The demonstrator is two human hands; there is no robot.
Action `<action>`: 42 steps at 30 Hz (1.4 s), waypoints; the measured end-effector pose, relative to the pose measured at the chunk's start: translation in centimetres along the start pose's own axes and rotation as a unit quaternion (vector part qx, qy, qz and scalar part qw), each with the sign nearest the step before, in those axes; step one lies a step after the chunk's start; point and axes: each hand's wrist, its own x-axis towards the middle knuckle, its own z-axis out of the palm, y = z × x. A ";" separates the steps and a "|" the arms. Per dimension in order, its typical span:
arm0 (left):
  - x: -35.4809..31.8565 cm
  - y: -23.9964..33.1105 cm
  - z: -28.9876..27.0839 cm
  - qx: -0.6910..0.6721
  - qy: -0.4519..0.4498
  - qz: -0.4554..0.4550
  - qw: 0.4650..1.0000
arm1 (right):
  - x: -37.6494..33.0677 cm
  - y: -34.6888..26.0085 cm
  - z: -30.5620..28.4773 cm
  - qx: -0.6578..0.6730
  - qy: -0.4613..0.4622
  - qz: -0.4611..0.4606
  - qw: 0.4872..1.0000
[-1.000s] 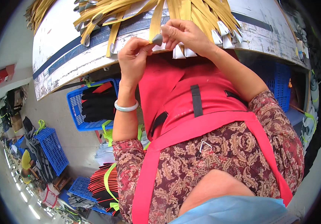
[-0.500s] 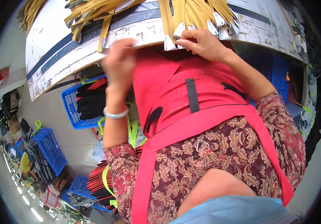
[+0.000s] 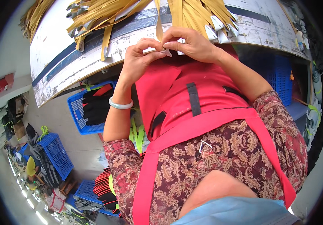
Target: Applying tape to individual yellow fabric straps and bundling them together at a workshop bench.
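Note:
My left hand (image 3: pixel 140 60) and my right hand (image 3: pixel 192 45) meet at the table's near edge, fingertips together. Both pinch the whitish end of one yellow zipper tape (image 3: pixel 159 24), which runs back onto the table. The small pale tip (image 3: pixel 167 53) pokes out below my fingers; what exactly sits between the fingertips is hidden. Just beyond my right hand lies a bundle of yellow zipper tapes (image 3: pixel 193 17) with white ends hanging toward me. Another bundle of yellow zipper tapes (image 3: pixel 105 17) spreads out to the left, with one strip drooping over the edge.
The worn white table (image 3: pixel 62 71) has dark tape along it. Below its left side stands a blue basket (image 3: pixel 88 129) with black and red pieces. More blue baskets (image 3: pixel 58 155) stand on the floor at left; a blue crate (image 3: pixel 281 80) is under the table at right.
My left hand, blurred before and apart at the left, has come right to meet my right hand. My right hand has shifted left, and both now hold the zipper tape's end.

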 end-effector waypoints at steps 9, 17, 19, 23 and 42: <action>0.5 -0.5 -1.3 -0.245 0.037 0.011 0.969 | 3.7 -1.1 -1.2 0.033 -0.129 -0.063 0.989; 0.6 -0.5 -1.5 -0.319 0.048 -0.044 0.945 | 4.1 -1.8 -1.4 0.120 -0.100 0.081 0.984; 0.7 0.7 -0.9 -0.218 0.123 -0.058 0.966 | 3.9 -1.8 -0.8 0.110 -0.076 0.101 0.986; 1.8 0.5 1.8 0.216 0.307 0.122 0.919 | 4.2 -1.1 2.2 -0.167 0.117 -0.084 0.975; -0.6 2.0 0.6 0.169 0.203 0.089 0.960 | 2.0 -0.7 0.5 0.109 0.041 0.068 0.991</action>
